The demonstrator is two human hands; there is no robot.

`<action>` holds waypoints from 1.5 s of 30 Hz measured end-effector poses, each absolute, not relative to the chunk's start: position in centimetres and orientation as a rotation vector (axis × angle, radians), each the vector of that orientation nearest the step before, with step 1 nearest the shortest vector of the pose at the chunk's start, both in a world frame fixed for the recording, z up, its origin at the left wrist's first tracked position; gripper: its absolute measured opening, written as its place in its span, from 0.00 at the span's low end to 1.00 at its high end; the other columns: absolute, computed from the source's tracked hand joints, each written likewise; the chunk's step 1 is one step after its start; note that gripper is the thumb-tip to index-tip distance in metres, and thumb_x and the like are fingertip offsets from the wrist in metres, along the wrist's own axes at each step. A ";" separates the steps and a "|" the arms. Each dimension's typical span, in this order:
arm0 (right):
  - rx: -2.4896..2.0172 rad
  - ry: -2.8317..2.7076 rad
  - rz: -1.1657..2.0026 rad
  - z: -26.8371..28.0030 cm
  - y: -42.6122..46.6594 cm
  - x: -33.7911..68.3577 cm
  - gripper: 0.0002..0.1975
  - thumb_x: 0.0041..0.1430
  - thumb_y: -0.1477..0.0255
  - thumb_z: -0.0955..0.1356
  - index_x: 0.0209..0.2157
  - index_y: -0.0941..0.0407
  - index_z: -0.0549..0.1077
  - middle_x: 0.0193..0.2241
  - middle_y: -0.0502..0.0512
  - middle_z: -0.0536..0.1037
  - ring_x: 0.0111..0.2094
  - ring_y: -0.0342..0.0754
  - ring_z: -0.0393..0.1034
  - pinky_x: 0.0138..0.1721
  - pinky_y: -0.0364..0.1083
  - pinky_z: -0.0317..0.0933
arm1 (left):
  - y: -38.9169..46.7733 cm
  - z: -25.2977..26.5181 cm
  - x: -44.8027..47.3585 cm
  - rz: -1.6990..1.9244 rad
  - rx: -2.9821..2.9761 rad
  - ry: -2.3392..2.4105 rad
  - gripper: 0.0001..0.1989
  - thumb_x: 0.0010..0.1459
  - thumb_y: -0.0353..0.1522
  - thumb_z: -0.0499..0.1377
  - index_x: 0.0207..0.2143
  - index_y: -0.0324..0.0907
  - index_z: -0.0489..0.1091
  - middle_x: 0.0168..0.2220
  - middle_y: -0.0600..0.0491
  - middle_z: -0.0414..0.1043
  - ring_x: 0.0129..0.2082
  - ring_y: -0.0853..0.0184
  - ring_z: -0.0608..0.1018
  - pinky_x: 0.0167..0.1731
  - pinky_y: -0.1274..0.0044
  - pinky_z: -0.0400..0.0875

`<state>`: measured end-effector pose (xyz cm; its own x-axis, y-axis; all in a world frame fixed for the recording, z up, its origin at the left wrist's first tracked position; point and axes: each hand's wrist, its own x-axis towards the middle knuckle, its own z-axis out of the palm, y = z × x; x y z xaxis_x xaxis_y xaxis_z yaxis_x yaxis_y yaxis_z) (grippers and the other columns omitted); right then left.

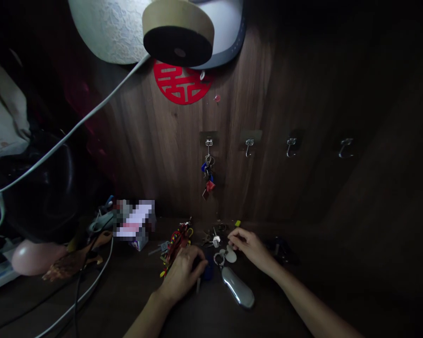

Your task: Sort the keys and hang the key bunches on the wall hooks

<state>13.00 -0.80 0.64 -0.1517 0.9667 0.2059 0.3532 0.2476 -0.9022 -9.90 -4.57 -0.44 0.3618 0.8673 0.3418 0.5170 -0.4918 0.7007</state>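
My left hand (184, 272) is curled low over the tabletop, thumb and index drawn together beside a dark blue tag (207, 268). What its fingers hold, if anything, I cannot make out. Just behind it lies a tangled bundle of red, yellow and green cords (176, 241). My right hand (247, 243) has its fingertips pinched above some whitish oval tags (230, 255); anything between them is too small to name. Between my hands lie several loose keys (215, 240) and a key ring (219, 258) next to a shiny silver oblong case (238, 287).
Four-hook row aside, one wall hook (209, 142) carries a bunch of keys (207, 178). A lamp (178, 33) with a white cable hangs above. A blurred box (137, 225), wooden brush (74, 263) and pink rounded object (37, 258) crowd the left.
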 end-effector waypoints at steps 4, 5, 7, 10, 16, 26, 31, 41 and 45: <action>-1.156 -1.715 0.873 2.7 -2.1 11.1 0.12 0.55 0.62 0.65 0.27 0.55 0.71 0.23 0.49 0.74 0.25 0.44 0.68 0.27 0.41 0.60 | -3.6 -0.6 -9.6 1.190 1.858 1.310 0.10 0.56 0.40 0.55 0.28 0.43 0.68 0.27 0.55 0.71 0.29 0.66 0.72 0.31 0.78 0.62; -1.130 -1.681 0.865 2.7 -2.1 10.5 0.12 0.55 0.62 0.65 0.28 0.55 0.71 0.23 0.49 0.74 0.26 0.44 0.68 0.27 0.41 0.60 | -3.3 -0.7 -9.5 1.236 1.778 1.320 0.12 0.56 0.41 0.55 0.27 0.43 0.68 0.26 0.56 0.70 0.28 0.67 0.71 0.30 0.78 0.62; -1.070 -1.567 0.843 2.2 -2.1 9.4 0.12 0.55 0.61 0.64 0.29 0.56 0.71 0.24 0.51 0.75 0.27 0.45 0.69 0.28 0.42 0.61 | -2.8 -0.6 -9.3 1.307 1.627 1.295 0.14 0.54 0.44 0.56 0.27 0.42 0.68 0.24 0.57 0.69 0.27 0.68 0.71 0.28 0.79 0.62; -1.045 -1.480 0.771 1.2 -2.0 8.4 0.13 0.57 0.61 0.63 0.31 0.56 0.71 0.27 0.53 0.76 0.28 0.46 0.69 0.30 0.43 0.62 | -2.3 0.1 -8.8 1.332 1.436 1.181 0.18 0.49 0.47 0.59 0.25 0.41 0.67 0.23 0.57 0.68 0.26 0.69 0.70 0.28 0.80 0.63; -0.993 -1.679 0.667 1.4 -3.2 8.5 0.12 0.58 0.66 0.63 0.44 0.53 0.70 0.40 0.54 0.75 0.42 0.49 0.69 0.43 0.46 0.62 | -1.6 1.7 -7.6 1.280 1.152 0.994 0.19 0.45 0.47 0.62 0.23 0.40 0.67 0.21 0.59 0.65 0.22 0.73 0.68 0.25 0.82 0.63; -1.068 -1.599 0.731 0.1 -2.4 8.3 0.14 0.59 0.63 0.62 0.45 0.52 0.71 0.37 0.54 0.76 0.40 0.49 0.71 0.41 0.47 0.65 | -0.6 -0.1 -5.8 1.225 1.015 0.867 0.20 0.42 0.46 0.64 0.26 0.40 0.66 0.22 0.59 0.68 0.22 0.72 0.70 0.25 0.80 0.63; -1.104 -1.405 0.844 -0.4 -1.3 8.8 0.19 0.55 0.55 0.63 0.35 0.55 0.74 0.23 0.50 0.73 0.23 0.44 0.68 0.23 0.41 0.63 | -0.9 0.1 -6.5 1.166 0.923 0.821 0.18 0.43 0.44 0.65 0.30 0.41 0.66 0.19 0.61 0.66 0.19 0.74 0.68 0.21 0.83 0.59; -0.986 -1.644 0.504 0.5 -2.5 8.7 0.10 0.60 0.69 0.62 0.41 0.53 0.72 0.37 0.55 0.73 0.35 0.46 0.69 0.35 0.43 0.65 | -1.8 0.8 -6.8 1.086 0.697 0.741 0.13 0.45 0.35 0.67 0.33 0.41 0.69 0.26 0.58 0.69 0.23 0.76 0.71 0.23 0.86 0.63; -0.887 -1.812 0.280 0.9 -3.0 8.7 0.12 0.58 0.76 0.62 0.42 0.51 0.71 0.39 0.55 0.72 0.40 0.48 0.68 0.40 0.47 0.65 | -2.0 0.8 -6.8 1.059 0.733 0.740 0.15 0.45 0.36 0.67 0.36 0.43 0.69 0.28 0.57 0.70 0.26 0.75 0.73 0.25 0.85 0.64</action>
